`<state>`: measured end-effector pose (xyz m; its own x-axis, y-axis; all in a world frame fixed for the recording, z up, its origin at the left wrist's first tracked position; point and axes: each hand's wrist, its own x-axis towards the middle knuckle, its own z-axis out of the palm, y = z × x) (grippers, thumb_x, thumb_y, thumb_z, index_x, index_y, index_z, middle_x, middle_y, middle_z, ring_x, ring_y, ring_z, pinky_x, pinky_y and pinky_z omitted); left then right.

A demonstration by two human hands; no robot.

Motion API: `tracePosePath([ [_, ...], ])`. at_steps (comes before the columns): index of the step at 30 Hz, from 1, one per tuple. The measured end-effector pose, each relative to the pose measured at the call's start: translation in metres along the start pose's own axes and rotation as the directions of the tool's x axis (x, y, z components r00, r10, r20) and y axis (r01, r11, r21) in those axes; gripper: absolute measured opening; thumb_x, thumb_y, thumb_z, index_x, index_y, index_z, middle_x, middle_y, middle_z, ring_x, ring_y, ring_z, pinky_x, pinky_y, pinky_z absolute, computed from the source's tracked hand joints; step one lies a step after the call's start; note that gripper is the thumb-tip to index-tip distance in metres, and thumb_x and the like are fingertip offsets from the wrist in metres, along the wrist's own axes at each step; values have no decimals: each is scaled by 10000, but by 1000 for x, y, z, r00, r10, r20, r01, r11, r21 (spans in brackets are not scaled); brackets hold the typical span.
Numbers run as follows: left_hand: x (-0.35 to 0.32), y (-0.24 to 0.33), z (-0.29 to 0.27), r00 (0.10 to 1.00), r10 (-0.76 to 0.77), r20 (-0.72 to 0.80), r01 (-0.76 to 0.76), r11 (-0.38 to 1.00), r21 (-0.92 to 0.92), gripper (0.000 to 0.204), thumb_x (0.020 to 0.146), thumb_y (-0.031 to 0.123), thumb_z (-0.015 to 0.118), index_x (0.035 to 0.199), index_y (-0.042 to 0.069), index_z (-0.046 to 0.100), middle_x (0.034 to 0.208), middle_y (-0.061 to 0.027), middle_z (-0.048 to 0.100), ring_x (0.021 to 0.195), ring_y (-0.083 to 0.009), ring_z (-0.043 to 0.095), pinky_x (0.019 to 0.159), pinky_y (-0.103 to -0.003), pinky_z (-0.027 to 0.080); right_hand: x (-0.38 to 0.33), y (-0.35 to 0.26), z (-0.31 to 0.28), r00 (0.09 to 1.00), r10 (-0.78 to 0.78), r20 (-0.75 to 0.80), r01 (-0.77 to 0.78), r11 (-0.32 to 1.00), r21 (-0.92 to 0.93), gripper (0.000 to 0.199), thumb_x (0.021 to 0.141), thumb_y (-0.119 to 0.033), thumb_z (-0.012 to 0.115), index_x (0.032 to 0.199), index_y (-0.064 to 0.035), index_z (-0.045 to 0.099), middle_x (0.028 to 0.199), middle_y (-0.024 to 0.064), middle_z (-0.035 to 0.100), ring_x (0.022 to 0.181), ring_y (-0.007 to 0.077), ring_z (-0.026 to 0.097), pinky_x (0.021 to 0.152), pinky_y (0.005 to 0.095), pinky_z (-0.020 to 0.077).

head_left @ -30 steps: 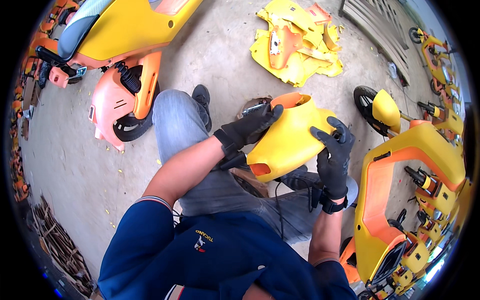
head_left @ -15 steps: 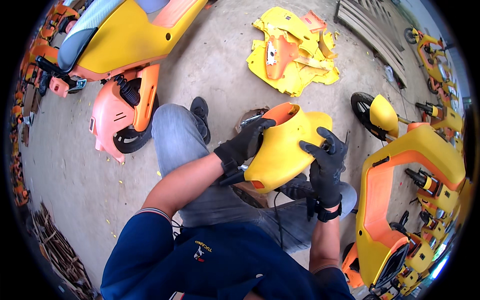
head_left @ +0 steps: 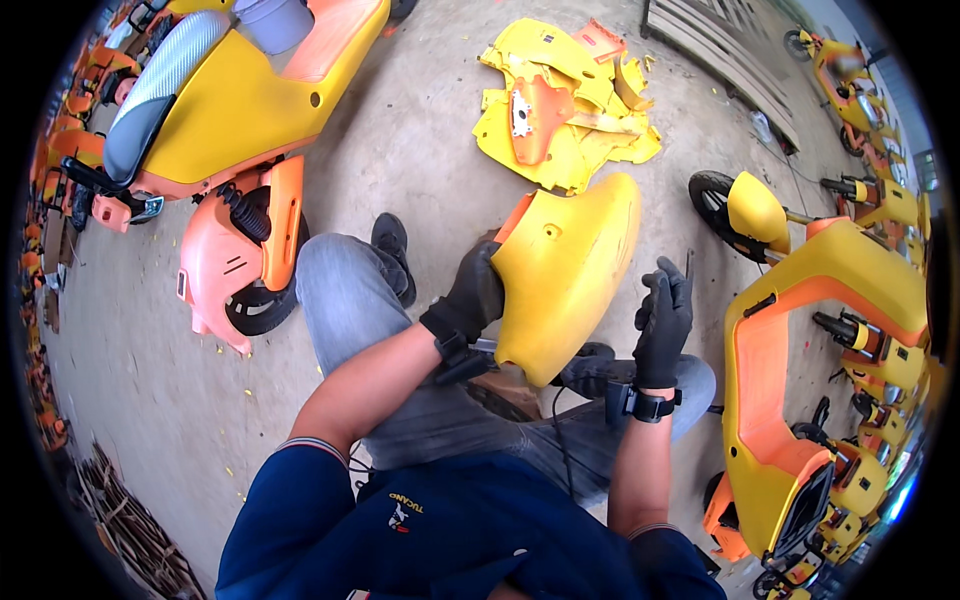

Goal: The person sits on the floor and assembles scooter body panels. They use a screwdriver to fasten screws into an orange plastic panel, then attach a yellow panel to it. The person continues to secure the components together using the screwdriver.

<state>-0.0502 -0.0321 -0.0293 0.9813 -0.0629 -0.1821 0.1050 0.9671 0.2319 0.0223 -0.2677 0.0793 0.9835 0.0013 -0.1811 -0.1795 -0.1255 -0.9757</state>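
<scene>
A curved yellow scooter body panel (head_left: 568,280) with an orange inner side is held up over my lap. My gloved left hand (head_left: 476,288) grips its left edge, with part of the fingers hidden behind the rim. To the right of the panel, and apart from it, is my gloved right hand (head_left: 664,325). Its fingers are curled in around a thin dark tool (head_left: 689,262), of which just a narrow tip sticks up; its kind cannot be made out.
Yellow and orange plastic pieces (head_left: 590,130) lie heaped on the concrete floor ahead. A yellow scooter (head_left: 240,110) is at the left, another scooter body (head_left: 760,390) close at the right. A wooden pallet (head_left: 725,65) lies at the far right. Dark cables run by my legs.
The panel has been turned in my left hand, so its smooth outer face shows and its opening faces away. My right hand has let go of it and moved off to the right.
</scene>
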Motion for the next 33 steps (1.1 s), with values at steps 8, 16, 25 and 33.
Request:
tracePosePath([
  [8,-3,2,26,996,-83,-43,81,996,-48,429,1040,308,385,1312,13,538,1274,-133,622,1131,-244,615,1014,-390,476,-6,59,14,895,284,346,-398,858,325,563,1027,-552,411,1182,-55,625,675,-45,531,503,44,402,460,198,330],
  [16,-15,5,47,988,-75,-132,98,980,173,453,1041,340,391,1340,31,535,1285,-136,623,1129,-244,620,984,-396,496,4,90,17,852,228,471,-459,758,464,709,963,-701,357,1229,-92,604,755,-20,650,511,36,505,459,161,367],
  [25,-6,6,28,989,105,-108,-27,827,561,436,1051,365,432,1333,48,534,1193,-92,642,1041,-171,639,895,-321,521,2,90,6,831,263,490,-538,600,591,626,975,-648,416,1262,-122,598,823,-7,671,563,60,526,468,192,354],
  [33,-10,36,27,996,-2,-88,65,697,714,421,1079,352,401,1303,23,538,1171,-62,634,1017,-113,612,875,-281,499,9,98,-6,781,192,595,-556,648,520,443,994,-512,524,1140,-102,608,746,-32,494,557,75,387,491,218,316],
])
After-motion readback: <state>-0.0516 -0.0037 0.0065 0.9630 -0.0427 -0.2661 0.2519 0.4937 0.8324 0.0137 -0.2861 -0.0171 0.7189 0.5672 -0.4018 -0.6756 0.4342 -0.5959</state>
